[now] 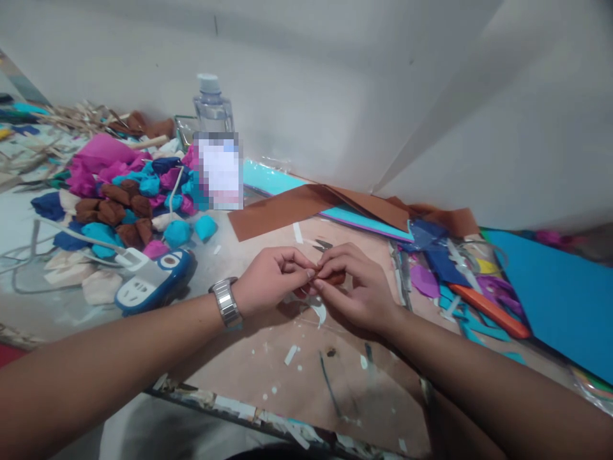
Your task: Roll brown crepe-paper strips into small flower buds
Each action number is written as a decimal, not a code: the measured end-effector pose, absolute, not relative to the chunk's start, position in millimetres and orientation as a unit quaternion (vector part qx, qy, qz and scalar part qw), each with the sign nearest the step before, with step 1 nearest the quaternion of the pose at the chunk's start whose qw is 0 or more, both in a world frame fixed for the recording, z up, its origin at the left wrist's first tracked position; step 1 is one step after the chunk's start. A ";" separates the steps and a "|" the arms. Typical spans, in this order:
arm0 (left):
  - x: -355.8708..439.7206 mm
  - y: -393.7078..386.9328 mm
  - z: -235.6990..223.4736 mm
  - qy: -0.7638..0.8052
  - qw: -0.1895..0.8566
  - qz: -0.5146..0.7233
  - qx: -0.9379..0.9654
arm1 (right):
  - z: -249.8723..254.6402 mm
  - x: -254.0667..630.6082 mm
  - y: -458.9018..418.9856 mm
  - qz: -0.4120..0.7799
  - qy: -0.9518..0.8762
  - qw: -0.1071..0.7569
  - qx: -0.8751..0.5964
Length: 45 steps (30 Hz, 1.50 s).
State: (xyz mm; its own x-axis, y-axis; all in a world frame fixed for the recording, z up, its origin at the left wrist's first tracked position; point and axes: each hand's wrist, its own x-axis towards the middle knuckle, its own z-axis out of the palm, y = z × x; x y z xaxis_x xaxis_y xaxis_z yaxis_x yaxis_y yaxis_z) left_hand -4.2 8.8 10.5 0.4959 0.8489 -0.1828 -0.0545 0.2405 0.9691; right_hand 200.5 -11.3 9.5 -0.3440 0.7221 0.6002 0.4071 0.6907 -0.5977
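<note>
The person's left hand [268, 280] and right hand [358, 289] meet over the middle of the surface [383, 409], both pinching a small brown piece [334, 278] between their fingertips. A brown strip [282, 209] lies beyond them, crumpled coloured bundles [111, 213] and a blue-and-white power socket [152, 281] to the left, an orange tool [491, 311] to the right.

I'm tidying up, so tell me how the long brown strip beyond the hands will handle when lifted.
The brown strip is probably light, since it looks thin. It likely bends easily: a fold already shows along it. Lying partly across the turquoise sheet, it might slide.
</note>
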 end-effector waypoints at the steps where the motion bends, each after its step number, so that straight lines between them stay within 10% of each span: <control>1: -4.2 8.5 9.5 0.379 0.689 0.330 0.522 | 9.5 200.3 -11.4 0.180 -0.800 0.452 -0.350; 20: -11.1 6.2 11.5 0.350 0.417 0.404 0.735 | 4.5 199.4 -12.0 0.314 -0.714 0.493 -0.384; 45: -9.9 6.7 14.8 0.348 0.427 0.413 0.725 | 1.8 201.1 -10.2 0.313 -0.706 0.468 -0.431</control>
State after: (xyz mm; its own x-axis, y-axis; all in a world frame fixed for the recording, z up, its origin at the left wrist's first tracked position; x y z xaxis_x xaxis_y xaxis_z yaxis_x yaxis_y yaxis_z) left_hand -9.9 6.7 14.8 0.4155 0.8581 0.3016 0.1513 -0.3922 0.9073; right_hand 201.1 -10.2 1.8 -0.1915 0.9005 0.3905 0.3149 0.4332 -0.8445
